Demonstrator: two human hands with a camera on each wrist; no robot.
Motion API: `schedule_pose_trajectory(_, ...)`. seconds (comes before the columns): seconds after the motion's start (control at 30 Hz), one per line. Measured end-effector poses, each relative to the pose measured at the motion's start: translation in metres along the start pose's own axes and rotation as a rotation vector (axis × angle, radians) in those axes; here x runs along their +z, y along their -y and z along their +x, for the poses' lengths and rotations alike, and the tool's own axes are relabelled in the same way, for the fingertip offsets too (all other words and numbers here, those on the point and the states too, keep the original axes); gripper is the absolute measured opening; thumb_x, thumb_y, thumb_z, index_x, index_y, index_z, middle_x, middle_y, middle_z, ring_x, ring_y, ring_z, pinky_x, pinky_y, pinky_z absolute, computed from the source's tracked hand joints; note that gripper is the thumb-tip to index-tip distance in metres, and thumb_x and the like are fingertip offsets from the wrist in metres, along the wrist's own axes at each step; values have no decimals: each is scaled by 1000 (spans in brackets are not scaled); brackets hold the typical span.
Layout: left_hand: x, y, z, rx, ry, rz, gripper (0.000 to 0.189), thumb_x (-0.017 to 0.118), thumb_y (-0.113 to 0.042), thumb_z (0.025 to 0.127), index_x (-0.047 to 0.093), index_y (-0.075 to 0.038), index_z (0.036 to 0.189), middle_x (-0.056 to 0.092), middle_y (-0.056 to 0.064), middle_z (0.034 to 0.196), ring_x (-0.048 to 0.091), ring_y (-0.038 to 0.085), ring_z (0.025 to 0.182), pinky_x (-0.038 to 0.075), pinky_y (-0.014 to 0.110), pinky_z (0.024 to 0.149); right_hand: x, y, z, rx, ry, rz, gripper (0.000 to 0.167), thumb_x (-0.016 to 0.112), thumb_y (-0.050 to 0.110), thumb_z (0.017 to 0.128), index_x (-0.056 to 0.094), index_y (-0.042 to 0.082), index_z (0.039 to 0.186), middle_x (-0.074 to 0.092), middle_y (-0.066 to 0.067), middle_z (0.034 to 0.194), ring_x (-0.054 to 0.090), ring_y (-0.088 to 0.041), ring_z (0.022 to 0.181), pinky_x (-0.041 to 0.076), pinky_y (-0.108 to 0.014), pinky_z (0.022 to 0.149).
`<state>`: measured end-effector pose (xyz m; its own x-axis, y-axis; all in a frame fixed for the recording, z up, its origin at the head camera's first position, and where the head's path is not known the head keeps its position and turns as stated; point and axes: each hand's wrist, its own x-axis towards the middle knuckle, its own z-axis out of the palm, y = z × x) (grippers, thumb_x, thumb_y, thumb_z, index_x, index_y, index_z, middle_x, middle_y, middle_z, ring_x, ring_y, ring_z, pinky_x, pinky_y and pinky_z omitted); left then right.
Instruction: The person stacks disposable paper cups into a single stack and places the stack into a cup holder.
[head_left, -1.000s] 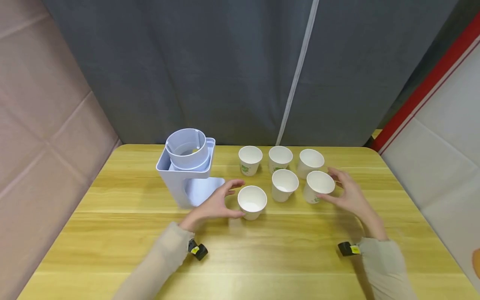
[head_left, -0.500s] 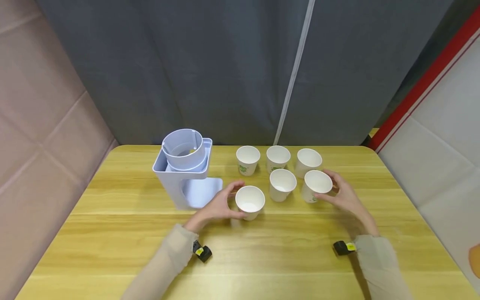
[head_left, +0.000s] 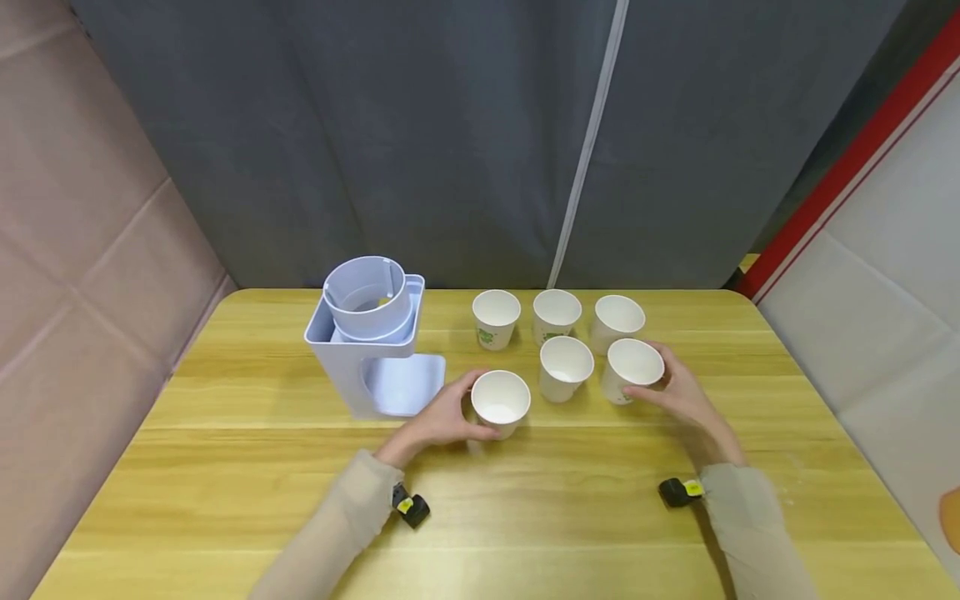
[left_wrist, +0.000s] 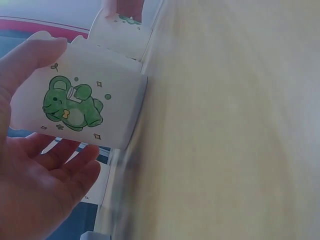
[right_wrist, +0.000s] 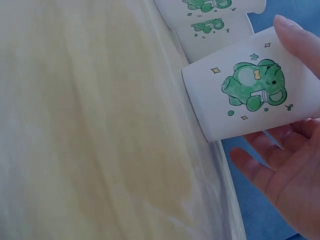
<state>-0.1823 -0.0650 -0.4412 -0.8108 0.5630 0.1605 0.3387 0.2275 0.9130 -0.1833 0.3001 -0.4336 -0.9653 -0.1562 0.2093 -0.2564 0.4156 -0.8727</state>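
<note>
In the head view, my left hand (head_left: 444,418) holds a white paper cup (head_left: 501,417) at the front left of the cup group, thumb on the near side and fingers on the far side. The left wrist view shows a green bear print on this cup (left_wrist: 75,105), with the thumb near its rim. My right hand (head_left: 688,402) grips another white paper cup (head_left: 622,385) at the front right from its right side. In the right wrist view that cup (right_wrist: 255,90) has the same green print, and the thumb presses near its rim. Both cups stand upright.
Beside the right-hand cup is a paper cup (head_left: 564,379). Behind them stand three more, a left one (head_left: 496,325), a middle one (head_left: 557,321) and a right one (head_left: 618,321). A pale blue stand (head_left: 341,367) with a round hopper (head_left: 371,296) is left. A grey curtain (head_left: 450,150) hangs behind the table.
The fingers and thumb of my left hand have closed in on the front left cup. My right hand has closed in slightly on its cup. The cups stay nearly where they were.
</note>
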Motion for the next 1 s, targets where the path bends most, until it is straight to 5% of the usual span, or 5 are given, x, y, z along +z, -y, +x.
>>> schedule_pose_trajectory(0.3, 1, -2, 0, 2, 9, -12, 73, 84, -2, 62, 49, 3, 126, 58, 15, 121, 54, 27, 112, 38, 40, 102, 5, 1, 3, -16, -2, 30, 64, 74, -6, 74, 40, -10, 129, 51, 1, 111, 50, 2, 97, 41, -11, 81)
schedule_pose_trajectory(0.47, 2, -2, 0, 1, 15, -6, 72, 84, -4, 63, 49, 2, 126, 59, 15, 120, 54, 27, 112, 38, 40, 101, 2, 4, 1, -15, -31, 62, 61, 71, -7, 76, 39, -9, 128, 53, 8, 108, 51, 0, 97, 40, -11, 82)
schedule_pose_trajectory(1.0, 2, -1, 0, 12, 5, -7, 71, 84, -3, 63, 50, 3, 125, 59, 15, 118, 55, 27, 110, 40, 39, 100, -7, 50, 1, -190, -104, -13, 67, 73, -17, 65, 45, -9, 125, 53, 13, 109, 52, -3, 95, 42, -10, 78)
